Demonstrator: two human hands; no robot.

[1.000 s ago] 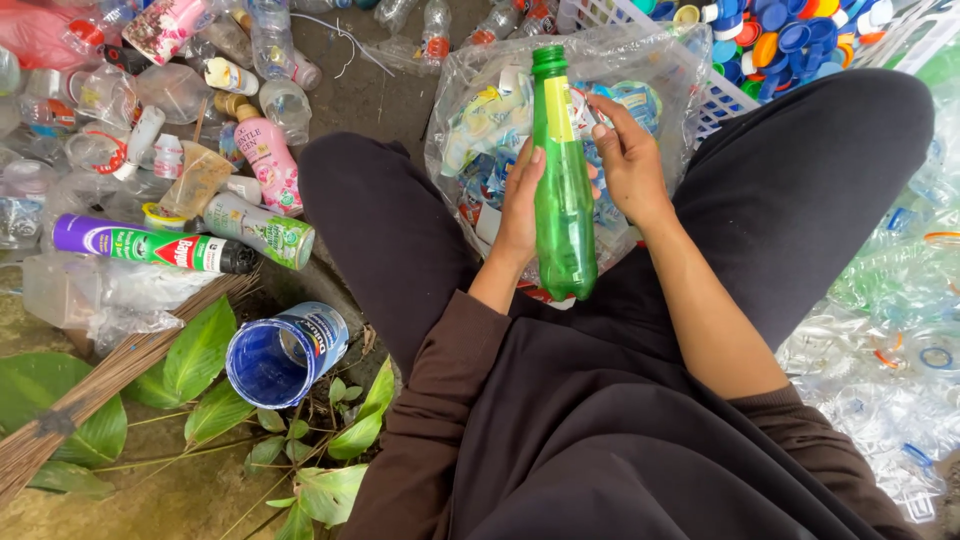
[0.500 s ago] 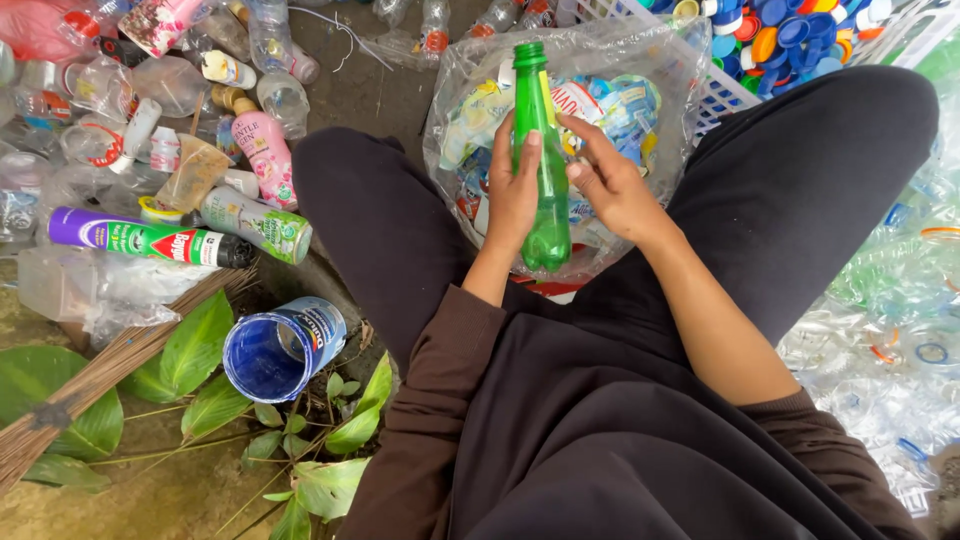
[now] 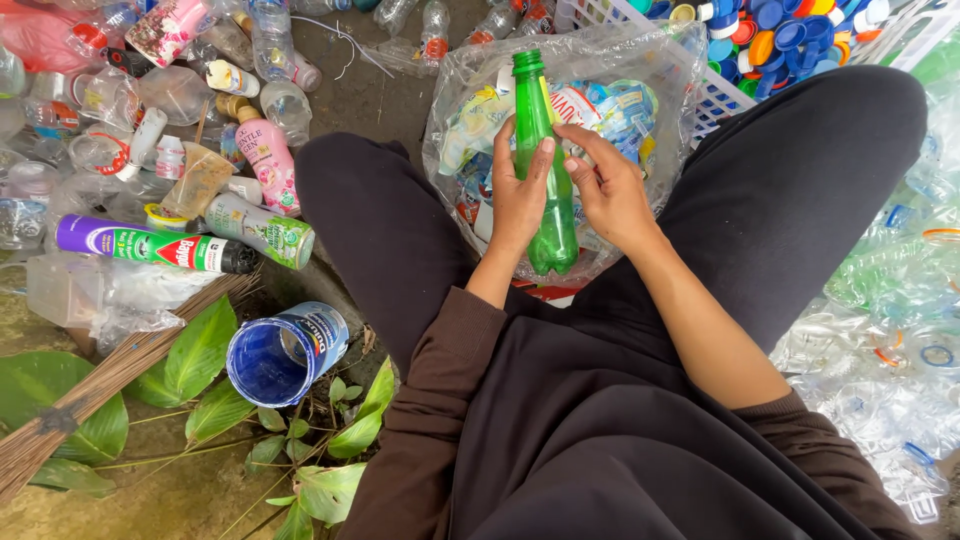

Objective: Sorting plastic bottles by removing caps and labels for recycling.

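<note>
Green see-through plastic bottle (image 3: 543,170), slim w/ ribbed neck and lobed base, no cap, stands upright between the person's knees, held over a clear crinkly plastic bag (image 3: 660,70) stuffed w/ torn labels. Left hand (image 3: 520,195) is wrapped round the bottle's mid-body, thumb pressed flat on the front; right hand (image 3: 610,190) touches the other side w/ fingers curled, pinching at the wall approx. where a label would sit, though I can't tell if any label is left on it. Risk as I judge it: the wall is thin and smooth, so a hard squeeze could buckle it, or it could slip and drop into the bag if the left grip loosens while the right picks at it. Off the left knee on bare ground lie a blue open-mouthed plastic cup (image 3: 285,352) on its side, a purple and green spray can (image 3: 150,245), a pink lotion-type bottle (image 3: 268,160) and many crushed clear bottles. White lattice plastic basket (image 3: 720,95) of coloured bottle caps sits just behind the bag; more flattened clear bottles pile by the right knee. Broad green leaves (image 3: 200,350) and a stiff twig broom (image 3: 110,375) lie at lower left.
</note>
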